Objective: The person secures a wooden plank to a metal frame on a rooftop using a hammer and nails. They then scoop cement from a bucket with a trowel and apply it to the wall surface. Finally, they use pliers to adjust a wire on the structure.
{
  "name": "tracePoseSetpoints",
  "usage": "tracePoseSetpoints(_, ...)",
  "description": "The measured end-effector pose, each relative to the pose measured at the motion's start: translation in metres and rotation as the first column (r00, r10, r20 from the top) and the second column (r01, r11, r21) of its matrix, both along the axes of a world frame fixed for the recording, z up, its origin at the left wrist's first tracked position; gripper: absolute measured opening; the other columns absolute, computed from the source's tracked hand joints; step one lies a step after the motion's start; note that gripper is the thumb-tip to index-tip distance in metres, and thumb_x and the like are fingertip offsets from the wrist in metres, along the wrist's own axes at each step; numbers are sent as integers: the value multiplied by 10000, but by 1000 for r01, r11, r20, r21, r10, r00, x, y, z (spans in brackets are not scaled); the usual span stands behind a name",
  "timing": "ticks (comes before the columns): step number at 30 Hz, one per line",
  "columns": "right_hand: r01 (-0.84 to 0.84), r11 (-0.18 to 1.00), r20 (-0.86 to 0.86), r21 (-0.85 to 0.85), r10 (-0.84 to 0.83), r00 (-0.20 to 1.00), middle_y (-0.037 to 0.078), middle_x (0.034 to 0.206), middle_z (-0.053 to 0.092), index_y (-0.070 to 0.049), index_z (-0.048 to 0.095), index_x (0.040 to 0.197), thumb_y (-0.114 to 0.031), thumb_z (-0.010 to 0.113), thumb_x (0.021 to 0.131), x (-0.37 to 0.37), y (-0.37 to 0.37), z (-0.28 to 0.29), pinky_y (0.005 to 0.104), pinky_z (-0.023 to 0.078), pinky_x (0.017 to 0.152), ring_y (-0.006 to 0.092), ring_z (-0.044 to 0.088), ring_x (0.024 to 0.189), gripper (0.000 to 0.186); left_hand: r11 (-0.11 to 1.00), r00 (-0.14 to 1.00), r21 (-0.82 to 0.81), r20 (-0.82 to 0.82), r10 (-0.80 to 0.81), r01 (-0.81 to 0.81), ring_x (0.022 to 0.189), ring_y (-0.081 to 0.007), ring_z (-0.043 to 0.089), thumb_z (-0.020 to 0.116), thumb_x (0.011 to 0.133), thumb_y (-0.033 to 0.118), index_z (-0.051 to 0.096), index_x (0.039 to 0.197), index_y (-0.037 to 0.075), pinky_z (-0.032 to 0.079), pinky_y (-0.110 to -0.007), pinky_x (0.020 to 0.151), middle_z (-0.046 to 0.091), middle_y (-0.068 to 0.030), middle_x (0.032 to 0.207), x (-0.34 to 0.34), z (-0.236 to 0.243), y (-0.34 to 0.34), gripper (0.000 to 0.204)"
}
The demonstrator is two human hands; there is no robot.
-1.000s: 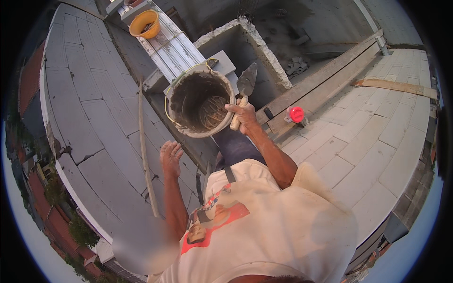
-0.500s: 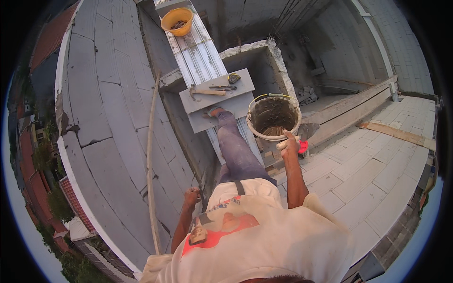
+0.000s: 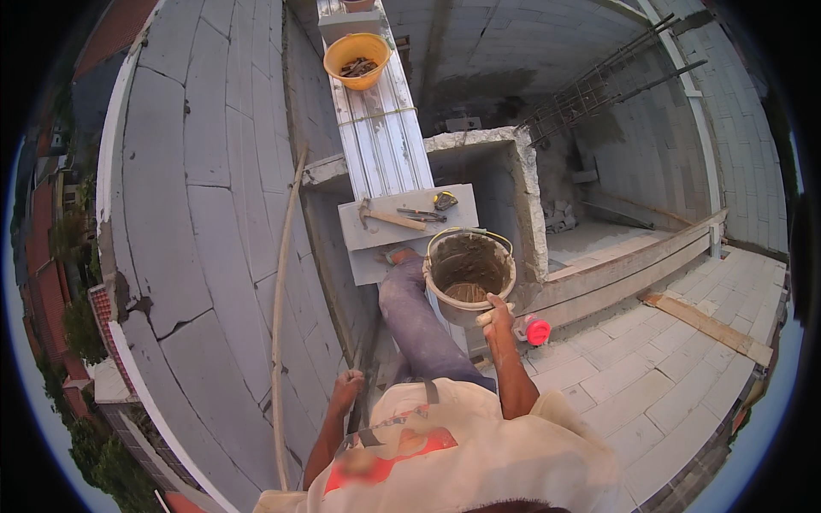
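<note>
Bucket [image 3: 469, 272] closer to the leg [image 3: 415, 318]

Hammer [image 3: 395, 220] lies on block [image 3: 368, 238], left of bucket [image 3: 470, 272].

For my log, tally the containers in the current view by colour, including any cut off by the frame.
Grey, mortar-stained bucket at the right hand: 1
Yellow-orange bucket on the metal planking: 1
Reddish-brown container, cut off at the top edge: 1
Red-topped container: 1
Total: 4
</note>
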State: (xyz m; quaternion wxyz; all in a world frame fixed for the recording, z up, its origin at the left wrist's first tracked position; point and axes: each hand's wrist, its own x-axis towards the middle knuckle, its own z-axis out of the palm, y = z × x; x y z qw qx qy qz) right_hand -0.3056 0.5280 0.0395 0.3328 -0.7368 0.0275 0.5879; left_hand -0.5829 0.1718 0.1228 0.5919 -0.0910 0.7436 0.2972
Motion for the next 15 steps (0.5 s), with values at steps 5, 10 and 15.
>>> tracePoseSetpoints(5,-58,998,11,13,58,998,132,1082,697,52,627,1171,16,803,806,-56,82,-16,420,633,796,289,731,910,406,998,996,-54,80,49,-45,674,-71,535,645,939,122,635,1032,48,428,-244,593,613,26,831,-20,5,18,119)
tracePoseSetpoints(10,-122,987,69,102,116,991,207,1162,676,144,594,1219,42,787,793,-135,264,-24,441,645,832,329,735,966,479,983,985,-133,100,143,-129,660,-75,537,649,930,101,613,1010,56,420,-242,578,607,14,817,-45,34,73,99)
tracePoseSetpoints(15,-296,873,339,388,164,927,225,1204,660,128,569,1248,58,836,773,-175,471,-12,417,635,832,319,734,954,549,976,988,-195,102,119,-98,907,-191,681,619,961,176,619,1096,100,553,-382,836,694,-42,992,-63,41,88,155)
